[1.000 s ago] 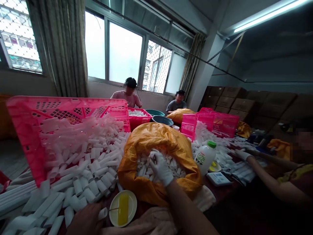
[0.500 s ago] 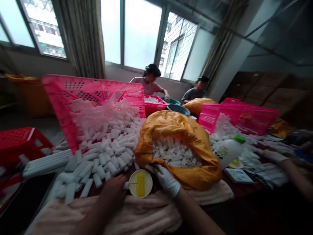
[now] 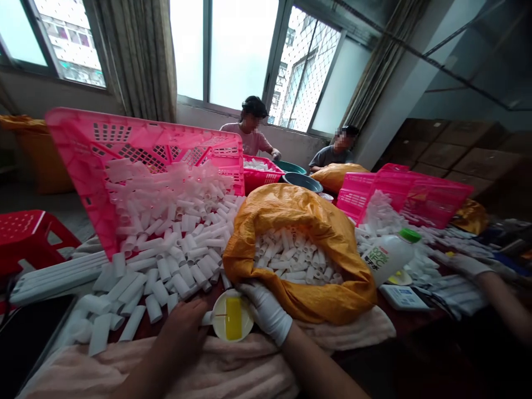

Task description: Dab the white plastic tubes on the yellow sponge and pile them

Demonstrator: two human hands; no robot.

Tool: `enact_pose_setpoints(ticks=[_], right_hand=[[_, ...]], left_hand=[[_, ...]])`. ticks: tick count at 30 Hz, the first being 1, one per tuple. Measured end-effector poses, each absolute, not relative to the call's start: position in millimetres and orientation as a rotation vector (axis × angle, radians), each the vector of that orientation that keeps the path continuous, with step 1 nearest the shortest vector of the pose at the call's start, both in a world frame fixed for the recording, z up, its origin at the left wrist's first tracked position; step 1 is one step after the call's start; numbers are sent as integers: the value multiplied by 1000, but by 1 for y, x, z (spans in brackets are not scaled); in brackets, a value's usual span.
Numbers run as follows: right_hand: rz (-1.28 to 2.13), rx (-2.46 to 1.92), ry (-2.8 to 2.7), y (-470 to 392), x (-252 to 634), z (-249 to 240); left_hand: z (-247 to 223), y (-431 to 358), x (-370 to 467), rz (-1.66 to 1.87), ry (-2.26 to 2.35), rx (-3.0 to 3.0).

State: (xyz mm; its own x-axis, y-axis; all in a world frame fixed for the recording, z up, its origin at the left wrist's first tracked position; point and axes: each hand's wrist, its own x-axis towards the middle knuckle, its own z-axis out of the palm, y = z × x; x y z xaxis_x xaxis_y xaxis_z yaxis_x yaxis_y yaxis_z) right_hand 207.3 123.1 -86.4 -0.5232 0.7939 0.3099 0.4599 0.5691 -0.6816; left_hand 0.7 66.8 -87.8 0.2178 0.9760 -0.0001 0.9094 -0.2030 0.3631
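Note:
My left hand (image 3: 185,324), bare and in shadow, is closed with curled fingers around a white plastic tube (image 3: 207,318), whose end points right at a dish. The small round white dish (image 3: 218,328) has a yellow sponge-like block (image 3: 233,318) in it, marked by a thin reddish line. In a white glove, my right hand (image 3: 268,310) is at the dish's right rim with its fingers stretched forward, holding nothing that I can see. Just beyond, an orange woven bag (image 3: 295,208) gapes open, full of short white tubes (image 3: 291,257).
Loose white tubes (image 3: 183,260) spill from a tipped pink crate (image 3: 145,130) at left. A pinkish towel (image 3: 233,366) lines the front edge. Right are a green-capped bottle (image 3: 388,255), a white scale-like device (image 3: 405,297) and a co-worker's gloved hand (image 3: 467,265). Two people sit opposite.
My right hand has moved left, closer to the dish. My left hand stays by the dish with the tube. The whole view has shifted slightly.

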Motion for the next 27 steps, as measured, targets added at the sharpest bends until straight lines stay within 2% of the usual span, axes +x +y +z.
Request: enact_pose_setpoints(ticks=[17,27], right_hand=[[662,-1071,-2059,119,207,-92],[728,-1009,-2037,120,210,-96]], left_hand=[[-107,74,-9,347,1744,2218],[-92,70,-2,402,1777,2226]])
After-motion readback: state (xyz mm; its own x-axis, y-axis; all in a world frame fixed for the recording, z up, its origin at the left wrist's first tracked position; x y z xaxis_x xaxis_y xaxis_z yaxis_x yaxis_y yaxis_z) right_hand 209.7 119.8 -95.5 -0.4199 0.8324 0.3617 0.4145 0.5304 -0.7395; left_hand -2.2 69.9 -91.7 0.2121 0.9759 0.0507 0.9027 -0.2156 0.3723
